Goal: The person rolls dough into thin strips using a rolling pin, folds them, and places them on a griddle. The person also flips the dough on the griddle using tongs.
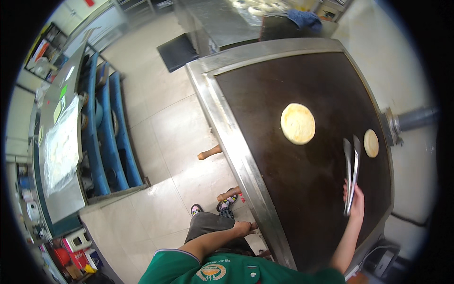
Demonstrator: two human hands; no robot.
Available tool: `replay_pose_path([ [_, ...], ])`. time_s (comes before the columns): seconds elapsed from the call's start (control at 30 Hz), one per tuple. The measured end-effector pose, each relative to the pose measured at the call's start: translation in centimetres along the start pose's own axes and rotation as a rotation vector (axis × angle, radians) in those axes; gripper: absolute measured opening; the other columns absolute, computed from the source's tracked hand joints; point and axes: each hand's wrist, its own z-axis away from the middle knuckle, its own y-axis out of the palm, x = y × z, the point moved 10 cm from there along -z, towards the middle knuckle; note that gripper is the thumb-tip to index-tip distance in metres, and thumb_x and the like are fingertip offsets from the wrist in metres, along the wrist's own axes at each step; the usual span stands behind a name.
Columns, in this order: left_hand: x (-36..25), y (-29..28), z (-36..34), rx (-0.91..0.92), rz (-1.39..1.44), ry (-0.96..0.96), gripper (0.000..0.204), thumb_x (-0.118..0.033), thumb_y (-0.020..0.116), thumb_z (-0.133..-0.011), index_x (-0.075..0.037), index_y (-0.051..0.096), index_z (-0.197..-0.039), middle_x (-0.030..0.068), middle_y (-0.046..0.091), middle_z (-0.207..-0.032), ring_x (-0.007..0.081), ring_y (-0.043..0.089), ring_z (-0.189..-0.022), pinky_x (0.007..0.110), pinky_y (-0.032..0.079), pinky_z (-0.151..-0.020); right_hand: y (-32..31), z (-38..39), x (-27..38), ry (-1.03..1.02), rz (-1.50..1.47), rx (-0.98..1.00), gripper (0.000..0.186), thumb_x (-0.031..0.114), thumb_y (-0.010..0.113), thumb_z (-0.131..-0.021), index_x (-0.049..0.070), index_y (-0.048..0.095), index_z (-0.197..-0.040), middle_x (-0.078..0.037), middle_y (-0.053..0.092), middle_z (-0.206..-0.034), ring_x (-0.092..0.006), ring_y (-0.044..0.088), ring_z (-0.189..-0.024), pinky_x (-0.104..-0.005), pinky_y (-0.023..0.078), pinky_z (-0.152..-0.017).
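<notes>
My right hand (357,201) grips a pair of metal tongs (349,177) near their joined end, over the dark griddle (302,199). The tongs' tips are slightly apart with nothing between them. Close to the tips, at the far right, lies a small pale flatbread (371,143). A larger round flatbread (298,124), lightly browned in patches, lies left of the tongs. Down by the griddle's front side, my left hand (243,229) is closed around a short wooden handle (254,226), mostly hidden by the fingers.
Two more wooden handles, one upper (209,152) and one lower (228,194), stick out from the griddle's metal side. Across the tiled floor stands a worktable (66,199) with plastic-covered pale pieces and blue shelves (116,128). A pipe (418,119) meets the griddle's far right edge.
</notes>
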Motion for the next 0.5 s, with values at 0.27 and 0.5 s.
replay_pose_path([
  [0.27,3.5,-9.2,7.4,-0.284,0.144,0.134,0.040,-0.043,0.058,-0.093,-0.004,0.065,-0.095,0.0214,0.068,-0.088,0.0418,0.066,-0.085,0.051,0.052,-0.076,-13.2,-10.5,7.4,-0.113,-0.173,-0.136,0.025,0.028,0.065,-0.096,0.006,0.064,-0.106,-0.005,0.070,-0.091,-0.0101,0.067,-0.069,-0.0228,0.058,-0.059],
  [0.5,9.6,-32.5,17.6,-1.195,-0.273,-0.069,0.072,-0.032,0.075,-0.080,-0.001,0.043,-0.136,0.0176,0.052,-0.131,0.0348,0.045,-0.127,0.050,0.035,-0.104,-7.3,-7.2,6.8,-0.351,-0.049,-0.283,0.026,0.026,0.061,-0.098,0.005,0.062,-0.114,-0.004,0.067,-0.092,-0.0075,0.060,-0.071,-0.0206,0.049,-0.060],
])
